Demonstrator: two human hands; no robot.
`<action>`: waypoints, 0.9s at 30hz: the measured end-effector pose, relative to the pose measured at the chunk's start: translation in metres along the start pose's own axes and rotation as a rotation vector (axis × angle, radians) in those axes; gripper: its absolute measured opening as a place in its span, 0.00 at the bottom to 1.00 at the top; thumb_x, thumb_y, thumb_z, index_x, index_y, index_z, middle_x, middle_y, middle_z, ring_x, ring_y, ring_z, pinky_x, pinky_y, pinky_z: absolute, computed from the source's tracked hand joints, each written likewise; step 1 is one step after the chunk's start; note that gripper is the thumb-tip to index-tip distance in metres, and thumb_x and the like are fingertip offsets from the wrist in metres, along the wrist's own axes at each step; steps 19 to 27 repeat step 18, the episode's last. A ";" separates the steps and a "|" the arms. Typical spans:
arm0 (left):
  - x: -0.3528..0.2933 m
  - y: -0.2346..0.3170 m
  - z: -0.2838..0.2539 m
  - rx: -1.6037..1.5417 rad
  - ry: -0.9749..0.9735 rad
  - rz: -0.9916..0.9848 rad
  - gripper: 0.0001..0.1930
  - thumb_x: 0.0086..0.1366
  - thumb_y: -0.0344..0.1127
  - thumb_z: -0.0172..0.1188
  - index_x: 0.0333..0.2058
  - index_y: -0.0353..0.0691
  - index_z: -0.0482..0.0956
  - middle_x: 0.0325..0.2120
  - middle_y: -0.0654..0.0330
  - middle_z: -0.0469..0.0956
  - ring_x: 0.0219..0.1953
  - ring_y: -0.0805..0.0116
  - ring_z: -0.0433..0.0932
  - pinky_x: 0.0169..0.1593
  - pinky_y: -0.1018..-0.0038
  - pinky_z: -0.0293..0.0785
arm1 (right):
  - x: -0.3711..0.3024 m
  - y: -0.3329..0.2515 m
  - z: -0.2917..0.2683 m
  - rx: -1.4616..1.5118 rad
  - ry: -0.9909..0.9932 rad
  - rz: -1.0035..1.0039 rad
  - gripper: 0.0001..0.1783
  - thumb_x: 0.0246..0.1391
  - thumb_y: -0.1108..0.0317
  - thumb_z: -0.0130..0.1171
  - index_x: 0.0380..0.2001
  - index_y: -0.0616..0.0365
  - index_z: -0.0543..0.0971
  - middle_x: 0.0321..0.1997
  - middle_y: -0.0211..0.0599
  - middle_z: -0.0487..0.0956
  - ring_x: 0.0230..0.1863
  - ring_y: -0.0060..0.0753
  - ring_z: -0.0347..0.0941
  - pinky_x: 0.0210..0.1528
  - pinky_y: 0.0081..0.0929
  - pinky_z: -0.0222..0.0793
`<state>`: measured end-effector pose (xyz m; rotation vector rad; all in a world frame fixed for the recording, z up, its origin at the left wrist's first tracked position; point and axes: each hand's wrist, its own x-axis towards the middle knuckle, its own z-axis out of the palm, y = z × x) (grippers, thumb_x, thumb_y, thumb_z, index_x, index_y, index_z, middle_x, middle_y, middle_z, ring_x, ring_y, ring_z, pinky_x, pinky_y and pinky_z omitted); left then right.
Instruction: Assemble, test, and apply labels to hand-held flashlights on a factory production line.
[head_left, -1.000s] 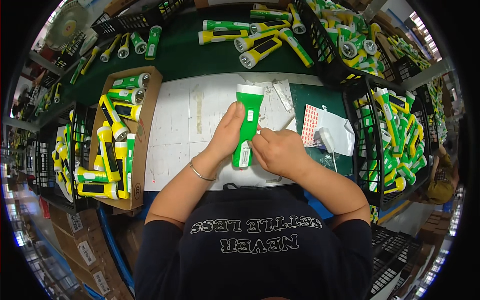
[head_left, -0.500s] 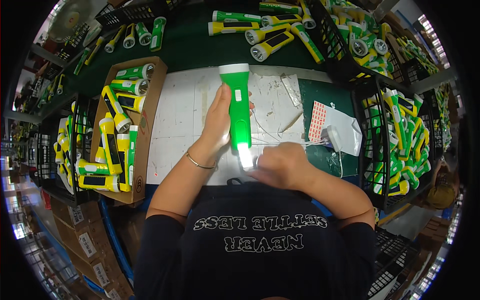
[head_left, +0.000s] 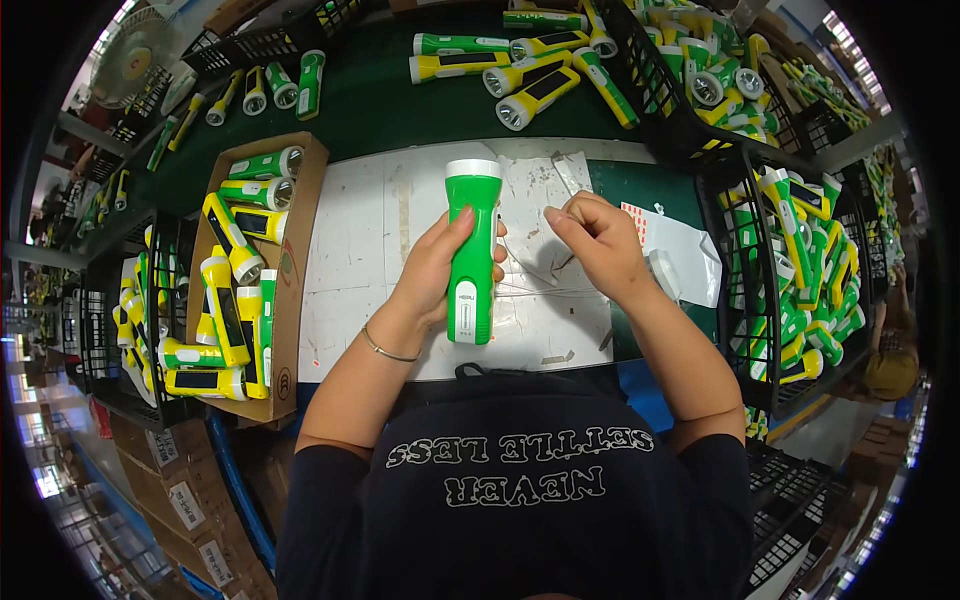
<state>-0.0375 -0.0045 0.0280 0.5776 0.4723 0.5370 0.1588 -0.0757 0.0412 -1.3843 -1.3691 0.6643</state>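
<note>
A green flashlight (head_left: pixel 474 240) with a white head stands out over the work surface, its head pointing away from me. My left hand (head_left: pixel 438 262) is closed round its body, thumb on top and fingertips showing at the right side. A white label panel lies along the flashlight's near end, and no light shows from it. To the right, apart from the flashlight, my right hand (head_left: pixel 602 243) is raised with curled fingers and the thumb against the forefinger. Whatever may be between those fingertips is hidden. Thin white cables (head_left: pixel 545 293) run across the surface below this hand.
At left, a cardboard box (head_left: pixel 312 190) holds several green and yellow flashlights. A black crate (head_left: pixel 768 270) full of them stands at right. More flashlights (head_left: pixel 540 97) lie on the green table beyond. A white adapter (head_left: pixel 664 272) rests by a plastic bag (head_left: pixel 695 265).
The flashlight has turned to show a labelled face, and its glowing near end has gone dark. My right hand has moved off that end, up and to the right.
</note>
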 end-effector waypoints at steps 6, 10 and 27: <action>0.000 -0.001 0.014 0.296 0.126 0.175 0.17 0.66 0.44 0.49 0.47 0.39 0.63 0.34 0.58 0.72 0.30 0.73 0.73 0.30 0.77 0.74 | -0.014 -0.033 0.010 -0.201 -0.194 -0.120 0.07 0.46 0.69 0.58 0.23 0.59 0.71 0.23 0.31 0.68 0.21 0.26 0.62 0.23 0.24 0.58; 0.001 -0.003 0.014 0.453 0.160 0.314 0.16 0.67 0.43 0.48 0.46 0.39 0.62 0.36 0.58 0.72 0.32 0.73 0.74 0.34 0.77 0.74 | -0.025 -0.039 0.021 -0.361 -0.247 -0.296 0.06 0.45 0.70 0.56 0.28 0.57 0.73 0.25 0.37 0.68 0.25 0.37 0.69 0.25 0.30 0.65; -0.001 -0.005 0.013 0.585 0.069 0.419 0.18 0.65 0.39 0.51 0.49 0.38 0.60 0.41 0.56 0.70 0.37 0.70 0.74 0.38 0.75 0.74 | -0.030 -0.042 0.032 -0.920 -0.317 -0.411 0.08 0.39 0.66 0.58 0.25 0.52 0.71 0.26 0.32 0.69 0.25 0.32 0.72 0.25 0.26 0.68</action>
